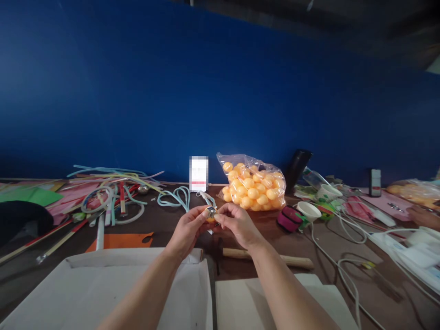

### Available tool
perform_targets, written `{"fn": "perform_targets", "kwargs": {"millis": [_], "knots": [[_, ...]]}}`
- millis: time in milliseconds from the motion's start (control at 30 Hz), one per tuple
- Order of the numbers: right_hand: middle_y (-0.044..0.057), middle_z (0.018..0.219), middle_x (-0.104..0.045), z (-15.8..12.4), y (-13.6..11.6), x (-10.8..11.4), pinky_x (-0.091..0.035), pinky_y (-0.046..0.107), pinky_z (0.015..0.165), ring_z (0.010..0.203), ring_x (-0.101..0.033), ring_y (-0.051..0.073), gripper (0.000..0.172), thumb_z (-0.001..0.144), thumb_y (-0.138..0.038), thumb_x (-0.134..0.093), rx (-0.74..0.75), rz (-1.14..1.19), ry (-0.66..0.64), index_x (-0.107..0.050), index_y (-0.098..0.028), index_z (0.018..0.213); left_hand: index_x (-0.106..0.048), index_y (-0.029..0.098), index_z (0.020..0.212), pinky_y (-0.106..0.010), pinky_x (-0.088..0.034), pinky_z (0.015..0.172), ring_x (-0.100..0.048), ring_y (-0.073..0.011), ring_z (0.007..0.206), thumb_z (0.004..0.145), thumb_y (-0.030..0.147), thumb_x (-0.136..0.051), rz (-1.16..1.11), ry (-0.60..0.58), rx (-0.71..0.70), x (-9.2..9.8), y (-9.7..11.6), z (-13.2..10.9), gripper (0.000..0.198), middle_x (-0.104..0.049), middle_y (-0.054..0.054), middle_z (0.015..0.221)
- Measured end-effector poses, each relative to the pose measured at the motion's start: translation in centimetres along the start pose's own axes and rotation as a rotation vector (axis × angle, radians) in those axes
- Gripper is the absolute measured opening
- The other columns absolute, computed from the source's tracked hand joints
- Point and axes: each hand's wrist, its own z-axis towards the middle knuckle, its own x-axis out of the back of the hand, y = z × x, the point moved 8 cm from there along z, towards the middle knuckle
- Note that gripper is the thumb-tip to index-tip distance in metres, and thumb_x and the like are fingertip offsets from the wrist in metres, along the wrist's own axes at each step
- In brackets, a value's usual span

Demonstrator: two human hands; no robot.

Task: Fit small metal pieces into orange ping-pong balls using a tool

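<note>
Left hand: thumb and fingers of the left hand pinch a small shiny piece from its left side.
Right hand: fingertips of the right hand pinch the same piece from the right; the two hands nearly meet.
Shiny piece: held up between both hands, over the middle of the tabletop; something orange shows just under it, detail too small to tell.
Wooden-handled tool: lies beyond the white boards, its handle running rightward under the right forearm.
Near edge: large white box on the left, pale boards right of centre.
Orange sheet: flat behind the white box, orange sheet.
Far edge, middle: lit screen upright, content blurred; clear bag of orange balls to its right.
Far left corner: heap of pale tubes, green sheet.
Right half: magenta pouch beside a paper cup; white cable looping toward the near edge.
Far edge, right: dark bottle, tilted.
</note>
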Motion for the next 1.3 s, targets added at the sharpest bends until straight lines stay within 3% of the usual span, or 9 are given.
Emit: {"fn": "perform_targets", "kwargs": {"millis": [333,467,600,700,800,867,1000,1133,1300], "knots": [[-0.004,0.067,-0.06,0.1,-0.2,0.0,-0.049,0.024,0.055,0.055,-0.054,0.01,0.029,0.067,-0.037,-0.077,0.023,-0.018,-0.004,-0.056,-0.018,0.071,-0.068,0.012,0.101,-0.025,-0.053,0.074,-0.066,-0.0142,0.076,0.078,0.029,-0.068,-0.043,0.024,0.022,0.1,0.0,-0.2,0.03,-0.07,-0.01,0.094],[-0.002,0.074,-0.062,0.3,-1.2,0.5,-0.046,0.023,0.056,0.057,-0.055,0.01,0.028,0.074,-0.043,-0.07,0.091,-0.132,0.0,-0.059,-0.018,0.084,-0.068,0.012,0.101,-0.023,-0.054,0.073,-0.066,-0.0139,0.077,0.078,0.028,-0.068,-0.115,0.061,0.027,0.4,-0.1,-0.2,0.028,-0.071,-0.009,0.093],[0.0,0.073,-0.064,-0.9,-3.7,2.1,-0.044,0.025,0.059,0.057,-0.057,0.012,0.025,0.084,-0.043,-0.056,0.12,-0.561,0.095,-0.06,-0.019,0.087,-0.068,0.011,0.095,-0.023,-0.056,0.073,-0.066,-0.0126,0.072,0.077,0.023,-0.069,-0.196,0.138,0.009,1.3,-0.3,0.0,0.022,-0.071,-0.008,0.087],[0.001,0.075,-0.068,-2.8,-4.8,2.4,-0.04,0.027,0.06,0.067,-0.062,0.017,0.011,0.072,-0.032,-0.066,0.029,-1.128,0.031,-0.065,-0.022,0.077,-0.067,0.011,0.089,-0.024,-0.057,0.073,-0.067,-0.0136,0.072,0.077,0.021,-0.068,-0.246,0.185,0.003,1.9,-0.5,0.0,0.016,-0.071,-0.008,0.085],[0.006,0.077,-0.07,-5.0,-4.0,2.9,-0.039,0.029,0.06,0.071,-0.065,0.024,0.012,0.064,-0.02,-0.066,-0.14,-1.542,-0.062,-0.067,-0.02,0.076,-0.067,0.011,0.084,-0.025,-0.057,0.075,-0.068,-0.0145,0.075,0.077,0.02,-0.068,-0.289,0.205,-0.009,2.2,-0.5,0.0,0.011,-0.071,-0.008,0.084],[0.01,0.083,-0.071,-6.1,-2.7,3.2,-0.04,0.031,0.063,0.079,-0.067,0.027,0.017,0.065,-0.012,-0.061,-0.204,-1.673,-0.115,-0.068,-0.018,0.079,-0.067,0.012,0.083,-0.024,-0.057,0.074,-0.068,-0.0142,0.075,0.077,0.02,-0.068,-0.317,0.204,-0.012,2.3,-0.5,0.1,0.011,-0.071,-0.007,0.083],[0.013,0.105,-0.067,-6.9,0.2,4.0,-0.043,0.032,0.07,0.095,-0.064,0.029,0.044,0.06,0.0,-0.053,-0.187,-1.696,-0.113,-0.064,-0.016,0.099,-0.067,0.012,0.082,-0.022,-0.057,0.074,-0.068,-0.0131,0.074,0.076,0.019,-0.069,-0.352,0.22,-0.013,2.7,-0.6,0.3,0.009,-0.071,-0.005,0.079],[0.009,0.098,-0.064,-6.9,0.5,4.5,-0.042,0.031,0.072,0.092,-0.06,0.025,0.036,0.059,-0.002,-0.05,-0.037,-1.568,-0.002,-0.06,-0.018,0.09,-0.067,0.013,0.081,-0.023,-0.057,0.073,-0.068,-0.0132,0.073,0.075,0.018,-0.07,-0.335,0.235,-0.022,2.7,-0.6,0.4,0.009,-0.071,-0.005,0.08],[0.0,0.088,-0.06,-7.3,-2.6,4.2,-0.042,0.027,0.073,0.081,-0.058,0.018,0.029,0.063,-0.005,-0.05,0.172,-1.319,0.13,-0.056,-0.024,0.083,-0.067,0.013,0.083,-0.026,-0.057,0.078,-0.068,-0.0146,0.076,0.076,0.019,-0.069,-0.281,0.227,-0.019,2.5,-0.7,0.4,0.01,-0.071,-0.006,0.084]]}}
